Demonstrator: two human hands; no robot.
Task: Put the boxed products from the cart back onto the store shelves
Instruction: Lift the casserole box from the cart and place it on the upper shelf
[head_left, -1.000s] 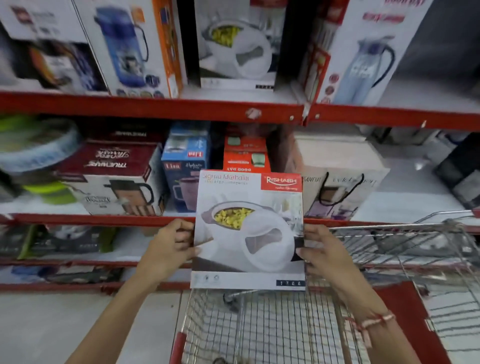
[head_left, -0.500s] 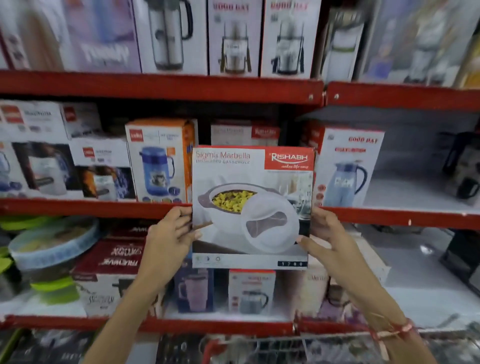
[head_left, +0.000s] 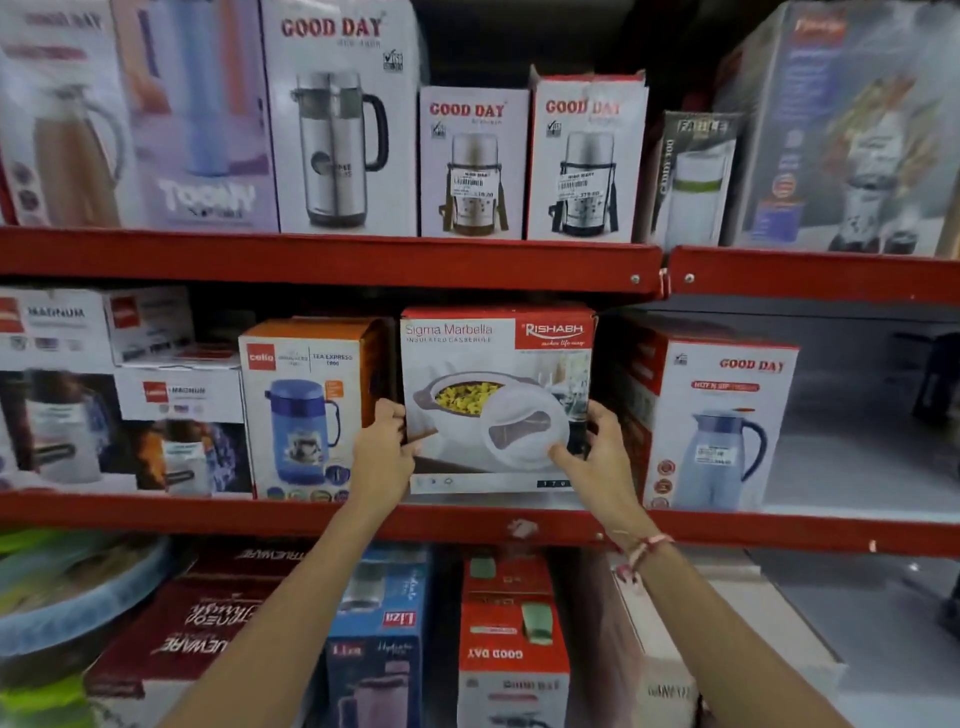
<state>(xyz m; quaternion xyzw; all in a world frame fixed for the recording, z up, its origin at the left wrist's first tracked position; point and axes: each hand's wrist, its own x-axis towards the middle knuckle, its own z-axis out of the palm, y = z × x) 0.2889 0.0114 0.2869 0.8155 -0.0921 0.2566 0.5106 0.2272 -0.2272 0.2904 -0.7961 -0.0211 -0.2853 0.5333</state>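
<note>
A white and red casserole box (head_left: 496, 364) labelled Sigma Marbella sits upright on the middle red shelf (head_left: 260, 512), between an orange and white Cello flask box (head_left: 306, 410) and a white and red Good Day jug box (head_left: 722, 421). My left hand (head_left: 382, 454) grips its lower left edge. My right hand (head_left: 597, 449) holds its lower right edge, fingers on the front face. The cart is out of view.
The upper shelf (head_left: 332, 257) carries Good Day flask boxes (head_left: 524, 161) and others. The lower shelf holds a blue Liza box (head_left: 376, 639), a red Good Day box (head_left: 511, 649) and dark red boxes. Right of the jug box lies bare grey shelf (head_left: 857, 467).
Both hands lifted the casserole box up from the cart and pushed it into the gap on the middle shelf. My view rose from the cart to the shelves.
</note>
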